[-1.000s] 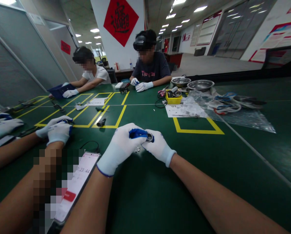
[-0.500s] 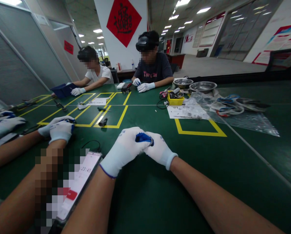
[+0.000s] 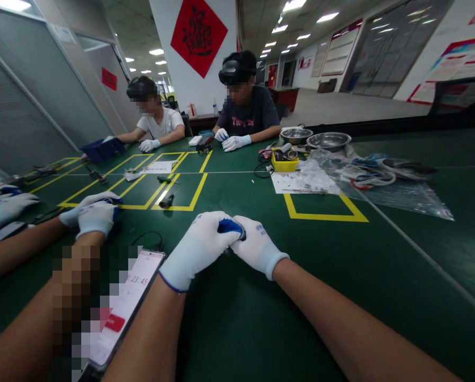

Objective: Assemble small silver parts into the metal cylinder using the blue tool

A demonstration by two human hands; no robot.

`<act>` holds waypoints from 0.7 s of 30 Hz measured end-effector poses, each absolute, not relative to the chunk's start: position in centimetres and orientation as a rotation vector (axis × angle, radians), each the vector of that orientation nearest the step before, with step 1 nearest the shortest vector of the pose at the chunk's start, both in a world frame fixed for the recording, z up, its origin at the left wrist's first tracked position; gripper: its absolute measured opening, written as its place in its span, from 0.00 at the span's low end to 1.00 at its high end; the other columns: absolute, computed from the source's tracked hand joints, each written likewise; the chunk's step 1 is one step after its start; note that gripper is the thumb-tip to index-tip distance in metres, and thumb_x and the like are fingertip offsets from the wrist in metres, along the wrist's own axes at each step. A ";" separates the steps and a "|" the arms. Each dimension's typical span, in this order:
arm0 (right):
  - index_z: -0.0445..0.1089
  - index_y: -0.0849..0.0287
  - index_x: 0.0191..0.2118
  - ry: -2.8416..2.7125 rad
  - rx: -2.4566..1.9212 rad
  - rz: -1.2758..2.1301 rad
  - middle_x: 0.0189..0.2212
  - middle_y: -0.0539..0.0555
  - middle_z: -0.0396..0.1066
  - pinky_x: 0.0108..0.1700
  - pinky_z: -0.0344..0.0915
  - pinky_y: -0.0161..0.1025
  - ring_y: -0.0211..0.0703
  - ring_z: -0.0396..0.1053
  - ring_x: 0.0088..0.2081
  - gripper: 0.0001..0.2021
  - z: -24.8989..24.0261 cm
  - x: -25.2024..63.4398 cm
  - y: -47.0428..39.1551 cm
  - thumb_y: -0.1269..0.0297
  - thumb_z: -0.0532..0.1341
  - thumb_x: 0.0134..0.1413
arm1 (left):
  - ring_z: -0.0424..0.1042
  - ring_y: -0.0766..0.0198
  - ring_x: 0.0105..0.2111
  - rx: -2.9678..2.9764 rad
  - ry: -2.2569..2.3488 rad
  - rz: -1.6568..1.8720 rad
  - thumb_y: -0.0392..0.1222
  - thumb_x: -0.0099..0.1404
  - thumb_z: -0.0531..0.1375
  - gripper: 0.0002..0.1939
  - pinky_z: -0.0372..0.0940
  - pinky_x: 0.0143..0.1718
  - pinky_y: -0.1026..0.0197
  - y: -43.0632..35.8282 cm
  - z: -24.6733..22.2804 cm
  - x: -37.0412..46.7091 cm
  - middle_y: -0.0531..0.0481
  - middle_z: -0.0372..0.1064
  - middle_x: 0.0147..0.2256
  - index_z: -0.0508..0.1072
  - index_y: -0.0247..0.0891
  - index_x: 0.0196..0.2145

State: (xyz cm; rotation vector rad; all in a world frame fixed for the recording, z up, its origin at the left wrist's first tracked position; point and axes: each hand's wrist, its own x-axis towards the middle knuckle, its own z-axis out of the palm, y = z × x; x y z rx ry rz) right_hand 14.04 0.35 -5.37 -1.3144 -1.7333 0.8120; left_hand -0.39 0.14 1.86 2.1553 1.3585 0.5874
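My left hand (image 3: 207,237) and my right hand (image 3: 255,244), both in white gloves with blue palms, meet above the green table (image 3: 237,329). Their fingers are closed together around a small dark, rounded object (image 3: 242,232). Only its edge shows between the gloves; the rest is hidden. Left of my left forearm lies a phone (image 3: 131,302) with a lit screen. Beyond my hands, a black part (image 3: 166,201) rests inside a yellow-taped box, with a green-handled screwdriver (image 3: 167,180) behind it.
Gloved hands of a co-worker (image 3: 96,215) are at the left. Two people sit across the table. A yellow bin (image 3: 285,163) of parts, metal bowls (image 3: 328,141), plastic bags (image 3: 416,199), cables and a blue bin (image 3: 102,150) stand farther back.
My hands stay together around the object, with only a slight shift. Across the table, the hand of the person in white has moved right, away from the blue bin.
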 end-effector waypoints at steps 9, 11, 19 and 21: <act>0.67 0.56 0.30 -1.755 -1.322 0.602 0.31 0.51 0.71 0.38 0.63 0.40 0.44 0.69 0.34 0.05 -5.7 14.0 0.4 0.71 0.64 0.52 | 0.74 0.60 0.32 2.029 1.454 0.647 0.36 0.57 0.65 0.01 0.67 0.36 0.58 0.3 1.5 0.4 0.50 0.76 0.30 0.78 0.37 0.29; 0.67 0.56 0.30 -1.752 -1.306 0.566 0.31 0.51 0.71 0.38 0.63 0.40 0.45 0.69 0.35 0.05 -5.7 14.0 0.4 0.72 0.63 0.51 | 0.73 0.60 0.32 2.016 1.453 0.710 0.36 0.56 0.66 0.02 0.66 0.35 0.59 0.3 1.3 0.3 0.51 0.75 0.29 0.76 0.37 0.28; 0.67 0.55 0.31 -1.729 -1.180 0.613 0.32 0.52 0.72 0.39 0.66 0.42 0.47 0.70 0.36 0.03 -5.8 14.2 0.3 0.69 0.62 0.53 | 0.71 0.63 0.29 1.720 1.297 0.787 0.36 0.51 0.68 0.07 0.67 0.34 0.60 0.5 1.3 0.3 0.54 0.72 0.26 0.72 0.37 0.25; 0.68 0.55 0.31 -1.695 -1.161 0.643 0.31 0.52 0.73 0.39 0.67 0.42 0.46 0.70 0.35 0.03 -5.7 14.4 0.2 0.68 0.62 0.52 | 0.71 0.63 0.29 1.733 1.299 0.806 0.36 0.51 0.68 0.06 0.68 0.34 0.60 0.5 1.3 0.5 0.53 0.72 0.26 0.73 0.36 0.25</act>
